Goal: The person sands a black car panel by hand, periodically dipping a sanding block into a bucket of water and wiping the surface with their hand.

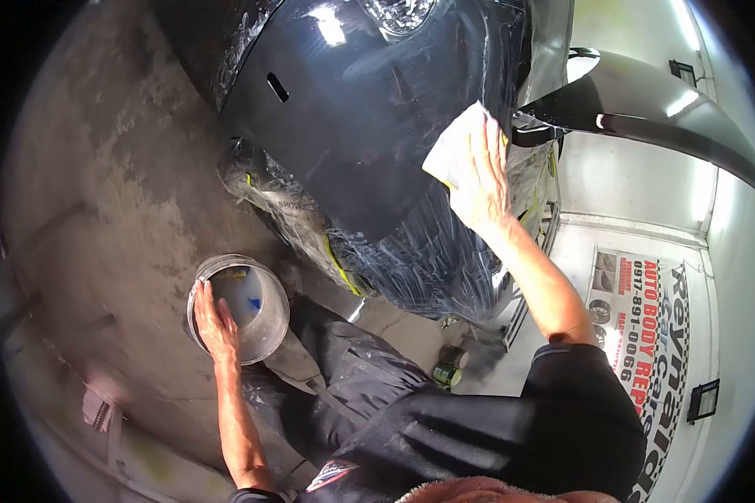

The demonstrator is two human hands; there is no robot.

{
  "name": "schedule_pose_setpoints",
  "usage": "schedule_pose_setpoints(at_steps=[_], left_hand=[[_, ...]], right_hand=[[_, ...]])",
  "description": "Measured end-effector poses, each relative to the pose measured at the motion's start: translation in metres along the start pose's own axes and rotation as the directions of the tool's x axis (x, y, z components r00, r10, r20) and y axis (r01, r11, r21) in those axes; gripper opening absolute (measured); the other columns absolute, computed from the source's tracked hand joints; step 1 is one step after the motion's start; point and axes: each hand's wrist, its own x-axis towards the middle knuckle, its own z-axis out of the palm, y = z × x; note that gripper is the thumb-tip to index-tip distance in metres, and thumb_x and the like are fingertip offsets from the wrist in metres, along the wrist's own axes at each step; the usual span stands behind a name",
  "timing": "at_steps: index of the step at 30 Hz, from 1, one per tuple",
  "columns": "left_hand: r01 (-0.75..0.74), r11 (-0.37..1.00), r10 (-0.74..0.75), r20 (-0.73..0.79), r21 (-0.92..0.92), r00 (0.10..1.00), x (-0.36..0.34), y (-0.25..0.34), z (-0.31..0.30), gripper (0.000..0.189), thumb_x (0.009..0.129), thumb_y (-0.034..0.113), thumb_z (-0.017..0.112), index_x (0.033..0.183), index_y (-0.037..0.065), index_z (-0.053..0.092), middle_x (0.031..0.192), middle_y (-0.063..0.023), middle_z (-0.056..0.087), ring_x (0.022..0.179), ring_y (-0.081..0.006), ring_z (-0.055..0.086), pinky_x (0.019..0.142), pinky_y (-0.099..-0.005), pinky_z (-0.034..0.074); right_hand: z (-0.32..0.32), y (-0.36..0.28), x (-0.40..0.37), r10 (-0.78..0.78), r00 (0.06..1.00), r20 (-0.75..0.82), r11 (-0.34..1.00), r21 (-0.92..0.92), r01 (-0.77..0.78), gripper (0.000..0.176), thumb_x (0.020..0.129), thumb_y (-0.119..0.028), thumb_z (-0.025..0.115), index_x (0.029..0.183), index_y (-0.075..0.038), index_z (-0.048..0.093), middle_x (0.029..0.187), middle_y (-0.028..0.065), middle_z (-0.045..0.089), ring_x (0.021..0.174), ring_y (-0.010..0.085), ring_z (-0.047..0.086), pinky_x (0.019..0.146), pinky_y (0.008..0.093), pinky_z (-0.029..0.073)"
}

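My right hand (485, 180) presses a white cloth (455, 153) with a yellow edge flat against a dark glossy car panel (352, 109). Whitish smears and wet streaks cover the panel around it. At the lower left, my left hand (216, 323) rests on the rim of a round grey bucket (275, 312), fingers stretched along its near-left side. Cloudy liquid stands in the bucket, with a blue piece (254, 303) and a yellowish piece visible inside. My left hand appears to hold nothing else.
Plastic sheeting with yellow tape (341, 265) hangs along the panel's lower edge. A black curved car part (671, 109) juts out at the right. A printed banner (646, 335) is on the right wall. A green can (446, 374) stands on the concrete floor.
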Motion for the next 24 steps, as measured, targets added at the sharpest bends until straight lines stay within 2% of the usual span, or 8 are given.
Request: schedule_pose_setpoints(at_steps=[1, 7, 13, 17, 19, 20, 21, 24], left_hand=[[-0.006, 1.000, 0.006, 0.007, 0.001, 1.000, 0.000, 0.002, -0.002, 0.048, 0.099, 0.006, 0.058, 0.146, 0.003, 0.051, 0.152, -0.0227, 0.048, 0.141, -0.0387, 0.046, 0.119, -0.0463, 0.035], [-0.008, 1.000, 0.008, 0.022, 0.000, 1.000, 0.003, 0.004, -0.001, 0.047, 0.100, 0.007, 0.058, 0.146, 0.002, 0.050, 0.152, -0.0230, 0.048, 0.141, -0.0388, 0.046, 0.119, -0.0465, 0.035], [-0.067, 0.997, 0.066, 0.030, 0.033, 0.997, 0.002, 0.011, -0.002, 0.047, 0.100, 0.007, 0.058, 0.145, 0.001, 0.050, 0.152, -0.0234, 0.048, 0.141, -0.0385, 0.046, 0.119, -0.0464, 0.035], [-0.043, 0.999, 0.041, 0.069, 0.020, 0.997, 0.002, 0.017, -0.005, 0.046, 0.101, 0.007, 0.056, 0.146, 0.001, 0.050, 0.153, -0.0227, 0.047, 0.142, -0.0381, 0.045, 0.119, -0.0463, 0.035], [-0.025, 1.000, 0.025, 0.063, 0.013, 0.998, 0.000, 0.016, -0.002, 0.046, 0.101, 0.008, 0.056, 0.146, 0.001, 0.050, 0.153, -0.0224, 0.047, 0.142, -0.0382, 0.046, 0.119, -0.0463, 0.035], [-0.019, 1.000, 0.019, 0.063, 0.008, 0.998, 0.000, 0.015, -0.001, 0.046, 0.101, 0.008, 0.056, 0.146, 0.002, 0.050, 0.153, -0.0222, 0.047, 0.141, -0.0383, 0.046, 0.119, -0.0463, 0.035], [-0.028, 1.000, 0.027, 0.068, 0.014, 0.997, 0.001, 0.018, -0.002, 0.046, 0.101, 0.008, 0.056, 0.146, 0.002, 0.050, 0.153, -0.0221, 0.047, 0.142, -0.0383, 0.046, 0.119, -0.0463, 0.035], [-0.051, 0.998, 0.048, 0.063, 0.043, 0.997, 0.003, 0.028, -0.003, 0.046, 0.102, 0.008, 0.056, 0.146, 0.003, 0.050, 0.153, -0.0213, 0.047, 0.141, -0.0384, 0.046, 0.118, -0.0464, 0.036]], right_hand=[[-0.003, -0.002, -0.007, 0.043, 0.998, 0.045, 0.997, 0.060, -0.045, 0.086, 0.074, 0.000, 0.079, 0.149, 0.011, 0.037, 0.160, 0.0327, 0.028, 0.148, 0.0544, 0.024, 0.120, 0.0621, 0.025], [-0.004, 0.028, 0.111, 0.011, 0.938, -0.347, 1.000, -0.019, -0.019, 0.072, 0.089, -0.012, 0.074, 0.150, 0.004, 0.040, 0.160, 0.0288, 0.033, 0.145, 0.0505, 0.034, 0.120, 0.0539, 0.031], [0.003, 0.009, 0.021, 0.175, 0.959, -0.223, 0.977, 0.163, -0.140, 0.067, 0.095, -0.012, 0.068, 0.154, 0.000, 0.038, 0.160, 0.0276, 0.033, 0.146, 0.0497, 0.034, 0.121, 0.0531, 0.032], [-0.011, 0.033, 0.112, 0.132, 0.880, -0.457, 0.980, 0.193, -0.047, 0.054, 0.102, -0.020, 0.061, 0.148, 0.004, 0.046, 0.155, 0.0284, 0.042, 0.141, 0.0483, 0.043, 0.116, 0.0466, 0.040], [-0.029, 0.024, 0.131, 0.231, 0.867, -0.441, 0.966, 0.211, -0.151, 0.033, 0.101, -0.016, 0.060, 0.127, 0.005, 0.063, 0.145, 0.0328, 0.049, 0.134, 0.0475, 0.049, 0.112, 0.0468, 0.043], [-0.029, 0.022, 0.123, 0.199, 0.884, -0.422, 0.976, 0.169, -0.139, 0.035, 0.101, -0.015, 0.058, 0.129, 0.007, 0.060, 0.149, 0.0345, 0.044, 0.135, 0.0483, 0.048, 0.114, 0.0469, 0.042], [-0.018, 0.030, 0.104, 0.204, 0.897, -0.393, 0.960, 0.260, -0.104, 0.051, 0.102, -0.020, 0.061, 0.145, 0.004, 0.049, 0.153, 0.0288, 0.044, 0.139, 0.0493, 0.045, 0.115, 0.0463, 0.041], [-0.001, 0.023, 0.070, 0.151, 0.895, -0.421, 0.989, 0.065, -0.136, 0.048, 0.102, -0.019, 0.060, 0.143, 0.005, 0.051, 0.152, 0.0271, 0.046, 0.138, 0.0415, 0.050, 0.110, 0.0422, 0.047]])
